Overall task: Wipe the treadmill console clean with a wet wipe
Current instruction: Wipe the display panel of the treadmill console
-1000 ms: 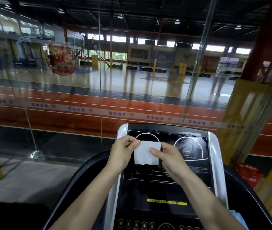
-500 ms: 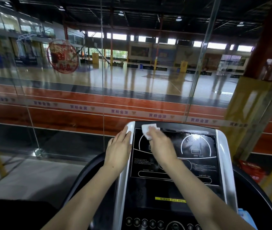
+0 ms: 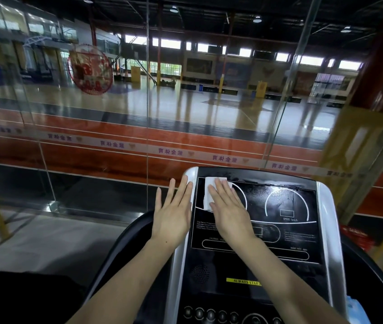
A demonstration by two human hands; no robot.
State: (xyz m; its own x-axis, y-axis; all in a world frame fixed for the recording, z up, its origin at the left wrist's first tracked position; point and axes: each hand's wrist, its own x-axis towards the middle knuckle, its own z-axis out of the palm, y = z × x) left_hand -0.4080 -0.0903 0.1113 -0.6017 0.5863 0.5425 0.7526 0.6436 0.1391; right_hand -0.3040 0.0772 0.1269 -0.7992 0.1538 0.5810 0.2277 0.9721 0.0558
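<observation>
The treadmill console (image 3: 286, 232) is a black glossy panel with white dial outlines and a silver frame, filling the lower right. A white wet wipe (image 3: 208, 195) lies flat on the panel's upper left corner. My right hand (image 3: 229, 209) presses flat on the wipe, fingers straight and together, covering most of it. My left hand (image 3: 174, 211) rests flat with fingers spread against the console's silver left edge, holding nothing. Damp streaks show on the right dial area.
A row of round buttons (image 3: 211, 314) runs along the console's bottom. A blue packet (image 3: 355, 309) sits at the lower right edge. A glass wall (image 3: 115, 136) stands just beyond the console, with a sports hall behind. A black handrail (image 3: 125, 242) curves at the left.
The wipe went from being held between both hands to lying flat on the console's upper left. My right hand now presses it with an open palm; my left hand moved to the silver edge.
</observation>
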